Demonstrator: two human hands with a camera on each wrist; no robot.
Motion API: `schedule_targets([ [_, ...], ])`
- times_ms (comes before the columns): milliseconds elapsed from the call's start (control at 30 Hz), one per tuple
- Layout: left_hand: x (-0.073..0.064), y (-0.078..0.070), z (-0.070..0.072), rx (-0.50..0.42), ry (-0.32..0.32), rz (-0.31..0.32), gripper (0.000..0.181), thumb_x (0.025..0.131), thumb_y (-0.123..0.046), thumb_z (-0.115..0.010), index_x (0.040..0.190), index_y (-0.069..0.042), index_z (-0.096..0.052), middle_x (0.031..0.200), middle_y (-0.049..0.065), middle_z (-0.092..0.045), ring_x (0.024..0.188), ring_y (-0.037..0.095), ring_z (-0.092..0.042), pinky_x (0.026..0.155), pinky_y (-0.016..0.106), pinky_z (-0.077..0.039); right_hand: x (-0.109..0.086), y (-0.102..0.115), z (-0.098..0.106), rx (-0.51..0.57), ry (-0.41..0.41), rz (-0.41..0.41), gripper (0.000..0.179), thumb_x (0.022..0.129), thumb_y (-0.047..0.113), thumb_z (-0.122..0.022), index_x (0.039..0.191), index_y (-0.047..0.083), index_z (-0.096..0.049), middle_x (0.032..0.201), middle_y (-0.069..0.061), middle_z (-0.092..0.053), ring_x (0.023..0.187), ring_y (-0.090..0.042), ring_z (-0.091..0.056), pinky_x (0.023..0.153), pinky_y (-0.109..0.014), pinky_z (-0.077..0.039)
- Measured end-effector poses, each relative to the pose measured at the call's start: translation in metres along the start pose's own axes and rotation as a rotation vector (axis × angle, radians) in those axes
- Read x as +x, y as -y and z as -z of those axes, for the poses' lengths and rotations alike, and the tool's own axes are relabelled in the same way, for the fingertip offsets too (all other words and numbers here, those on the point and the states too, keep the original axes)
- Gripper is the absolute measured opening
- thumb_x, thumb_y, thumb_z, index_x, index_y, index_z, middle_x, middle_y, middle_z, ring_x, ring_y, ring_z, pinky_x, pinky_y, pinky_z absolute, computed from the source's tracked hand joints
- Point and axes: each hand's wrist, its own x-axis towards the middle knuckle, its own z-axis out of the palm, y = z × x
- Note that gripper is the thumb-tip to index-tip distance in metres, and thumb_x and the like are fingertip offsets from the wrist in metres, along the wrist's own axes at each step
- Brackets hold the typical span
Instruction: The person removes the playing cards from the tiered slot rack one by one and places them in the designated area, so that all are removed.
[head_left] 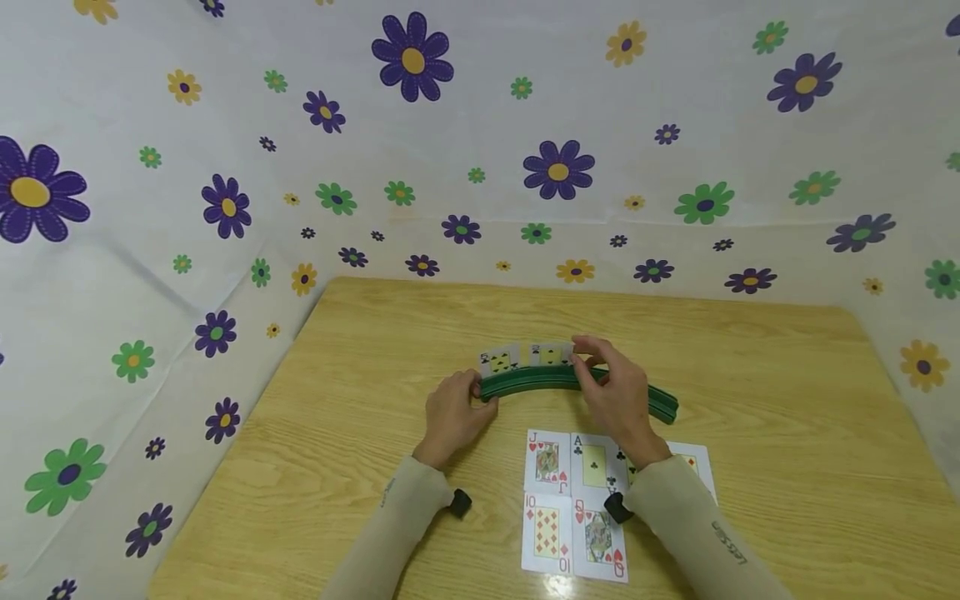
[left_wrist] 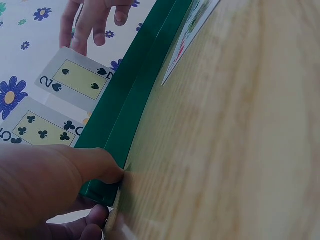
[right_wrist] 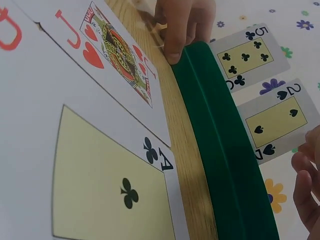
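A curved green card holder lies on the table. Two playing cards stand upright in its slot: a five of clubs at the left and a two of spades beside it. My left hand grips the holder's left end, thumb on the near side, as the left wrist view shows. My right hand reaches over the holder and pinches the two of spades at its outer upper corner. In the right wrist view only some fingers of that hand show, at the frame's edge.
Face-up cards lie in rows nearer me: a jack of hearts, an ace of clubs, a ten of diamonds and a queen of hearts. My right forearm partly covers others. A flowered cloth hangs behind the wooden table.
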Motion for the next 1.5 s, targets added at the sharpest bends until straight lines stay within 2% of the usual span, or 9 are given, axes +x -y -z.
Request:
schedule_targets([
  [167,0.0,0.0,0.0,0.001,-0.011,-0.01,0.024,0.095,-0.03,-0.081,0.101,-0.013,-0.066,0.086,-0.001,-0.059,0.076,0.014,-0.045,0.072,0.031,-0.03,-0.001,0.001,0.001,-0.001,0.011,-0.026,0.016,0.098,0.004,-0.079,0.115,0.005,-0.079,0.109,-0.013,-0.084,0.087,-0.028,-0.076,0.066,-0.006,-0.042],
  [400,0.0,-0.001,0.0,0.002,0.0,-0.011,0.024,0.095,-0.03,-0.081,0.103,-0.013,-0.066,0.087,-0.001,-0.059,0.077,0.014,-0.046,0.073,0.031,-0.03,-0.003,0.003,0.006,0.043,-0.008,-0.04,0.014,0.098,0.002,-0.079,0.112,0.005,-0.079,0.107,-0.013,-0.083,0.087,-0.025,-0.074,0.065,-0.009,-0.046],
  [800,-0.002,-0.001,0.0,0.033,-0.003,-0.01,0.023,0.096,-0.031,-0.081,0.101,-0.013,-0.067,0.087,-0.001,-0.061,0.075,0.012,-0.045,0.069,0.029,-0.031,-0.016,0.002,0.019,0.136,-0.037,-0.055,0.015,0.099,0.001,-0.077,0.112,0.009,-0.081,0.107,-0.01,-0.083,0.091,-0.002,-0.07,0.066,-0.014,-0.051],
  [1000,-0.001,0.0,0.001,0.024,-0.002,-0.015,0.024,0.096,-0.031,-0.081,0.102,-0.013,-0.067,0.087,-0.001,-0.06,0.075,0.013,-0.046,0.07,0.031,-0.031,-0.025,0.002,0.029,0.128,-0.056,-0.011,0.017,0.097,-0.004,-0.077,0.11,0.007,-0.081,0.103,-0.01,-0.083,0.09,0.011,-0.065,0.066,-0.013,-0.05],
  [1267,0.0,0.001,-0.003,0.015,-0.01,-0.006,0.023,0.096,-0.031,-0.081,0.103,-0.014,-0.068,0.087,-0.001,-0.062,0.075,0.014,-0.047,0.07,0.032,-0.031,-0.036,0.005,0.048,0.109,-0.051,0.023,0.022,0.093,-0.01,-0.078,0.109,0.005,-0.08,0.101,-0.012,-0.082,0.088,0.011,-0.064,0.066,-0.012,-0.05],
  [1500,0.0,0.003,-0.003,0.012,-0.008,-0.009,0.023,0.096,-0.031,-0.08,0.103,-0.013,-0.068,0.087,-0.001,-0.061,0.075,0.014,-0.047,0.071,0.032,-0.031,-0.045,0.007,0.063,0.099,-0.066,-0.004,0.023,0.092,-0.012,-0.078,0.109,0.004,-0.08,0.1,-0.014,-0.082,0.088,0.014,-0.064,0.069,-0.01,-0.05],
])
